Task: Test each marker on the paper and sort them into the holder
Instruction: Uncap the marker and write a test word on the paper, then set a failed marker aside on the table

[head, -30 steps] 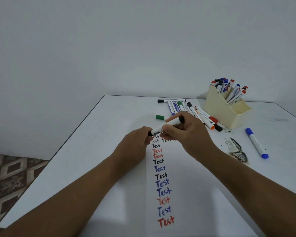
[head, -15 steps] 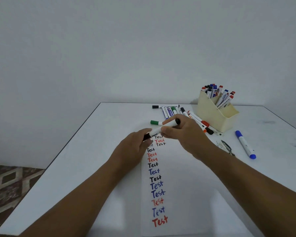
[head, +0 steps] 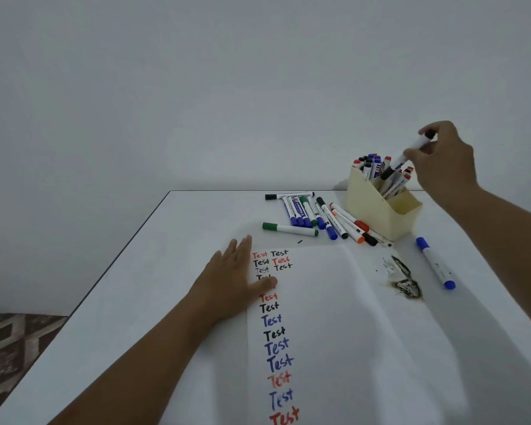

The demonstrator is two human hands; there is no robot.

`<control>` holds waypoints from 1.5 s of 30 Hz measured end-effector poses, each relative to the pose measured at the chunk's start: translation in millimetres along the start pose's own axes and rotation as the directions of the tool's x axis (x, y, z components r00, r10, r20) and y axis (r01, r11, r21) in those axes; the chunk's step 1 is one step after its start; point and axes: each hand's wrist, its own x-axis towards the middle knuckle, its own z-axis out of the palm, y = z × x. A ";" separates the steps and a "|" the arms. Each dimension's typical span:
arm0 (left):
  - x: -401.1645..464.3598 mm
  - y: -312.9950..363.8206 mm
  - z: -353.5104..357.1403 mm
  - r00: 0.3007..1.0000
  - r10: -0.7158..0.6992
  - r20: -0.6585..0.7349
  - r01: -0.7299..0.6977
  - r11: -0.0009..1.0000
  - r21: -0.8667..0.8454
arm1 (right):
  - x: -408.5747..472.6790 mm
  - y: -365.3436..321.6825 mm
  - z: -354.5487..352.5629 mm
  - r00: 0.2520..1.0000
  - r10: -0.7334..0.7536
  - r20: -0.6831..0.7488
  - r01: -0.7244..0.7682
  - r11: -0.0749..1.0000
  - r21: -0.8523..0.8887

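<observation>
My right hand [head: 442, 157] grips a black-capped white marker [head: 402, 161], tilted cap-down, its cap just above the markers standing in the cream holder [head: 377, 213]. My left hand [head: 230, 280] lies flat with fingers spread on the left edge of the white paper [head: 350, 317], covering part of a column of "Test" words in red, black and blue. Several loose markers [head: 313, 213] lie in a pile on the table just left of the holder.
A green marker [head: 288, 230] lies crosswise in front of the pile. A blue marker [head: 436, 263] rests alone to the right of the paper. A dark smudged stain [head: 405, 280] marks the paper's right side. The table's left edge drops to a patterned floor [head: 10, 342].
My right hand has carried the black marker from above the paper up and right to the holder. My left hand let go of the marker and flattened onto the paper.
</observation>
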 end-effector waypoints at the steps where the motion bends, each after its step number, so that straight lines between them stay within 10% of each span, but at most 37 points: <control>1: -0.1 0.5 -0.8 1.000 -0.001 0.013 0.001 1.000 0.012 | 4.2 6.8 2.2 1.000 -0.008 0.003 0.009 0.999 -0.037; 7: 15.7 -17.1 11.7 0.996 0.055 0.067 -0.061 0.992 0.107 | 17.3 36.1 30.1 0.989 -0.020 0.148 0.073 0.932 -0.356; 12: 19.6 -20.7 14.3 0.995 0.064 0.072 -0.071 0.993 0.094 | 12.3 51.6 52.3 0.952 -0.091 0.292 0.280 0.644 -0.712; 18: 19.2 -20.8 13.5 0.996 0.065 0.064 -0.070 0.995 0.073 | -10.4 36.8 71.9 0.906 -0.393 0.159 0.402 0.676 -0.617; 26: 23.2 -21.4 13.2 0.996 0.062 0.064 -0.066 0.995 0.070 | -61.0 11.3 124.5 0.682 -0.527 0.507 0.729 0.550 -0.408; 38: 16.0 -14.6 7.1 0.999 0.035 0.040 -0.037 0.999 0.034 | -84.6 5.9 143.8 0.708 -0.402 0.581 0.699 0.520 -0.491; 45: 12.4 -16.2 11.0 0.994 0.020 -0.107 -0.035 0.990 -0.137 | -98.9 -9.5 126.1 0.780 -0.441 0.444 0.541 0.832 -0.123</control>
